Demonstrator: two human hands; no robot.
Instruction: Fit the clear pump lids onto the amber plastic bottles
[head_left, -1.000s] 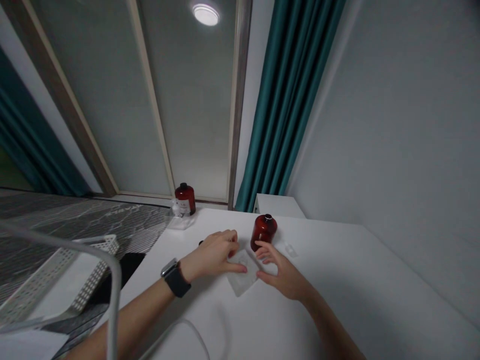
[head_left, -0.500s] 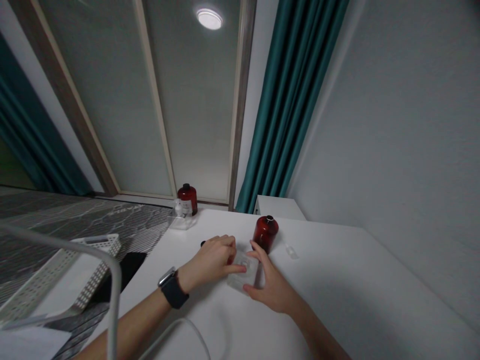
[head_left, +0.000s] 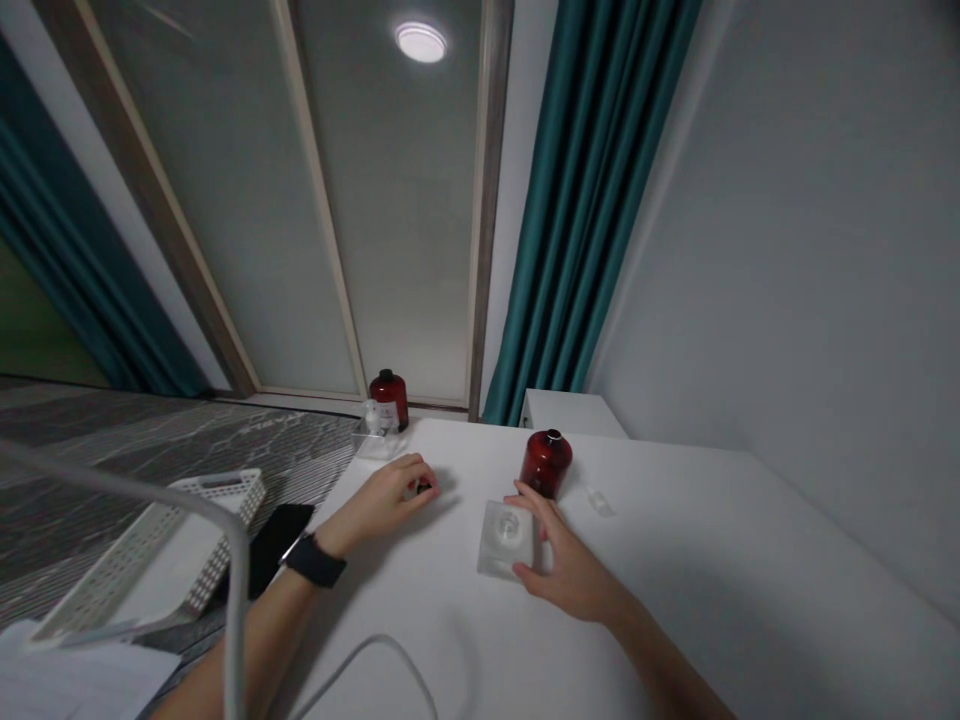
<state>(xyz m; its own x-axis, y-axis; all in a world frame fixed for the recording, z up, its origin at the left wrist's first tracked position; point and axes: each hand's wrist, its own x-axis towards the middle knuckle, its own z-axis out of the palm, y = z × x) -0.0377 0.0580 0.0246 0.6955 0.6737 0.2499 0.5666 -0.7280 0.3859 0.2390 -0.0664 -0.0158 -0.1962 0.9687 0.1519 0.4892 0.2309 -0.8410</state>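
Observation:
My left hand [head_left: 396, 495], with a dark watch on its wrist, is over the white table with its fingers curled round a small black cap [head_left: 424, 488]. My right hand [head_left: 566, 565] rests at the right side of a clear square plastic box [head_left: 495, 545], thumb at the near edge and fingers at the far edge. A round recess shows in the top of the box. Just beyond my right fingers stands an uncapped dark red bottle [head_left: 545, 463]. A small clear plastic piece [head_left: 598, 501] lies to the right of this bottle.
At the table's far left corner, a capped red bottle [head_left: 390, 402] stands by a clear tray [head_left: 375, 447] with a white pump head. A white perforated basket [head_left: 135, 560] is at left. A grey-white tube [head_left: 234, 600] arches across the left foreground; a cable [head_left: 375, 640] lies on the table.
My left hand has moved left off the clear box and onto the black cap. My right hand stays at the box's right side. The view has shifted slightly.

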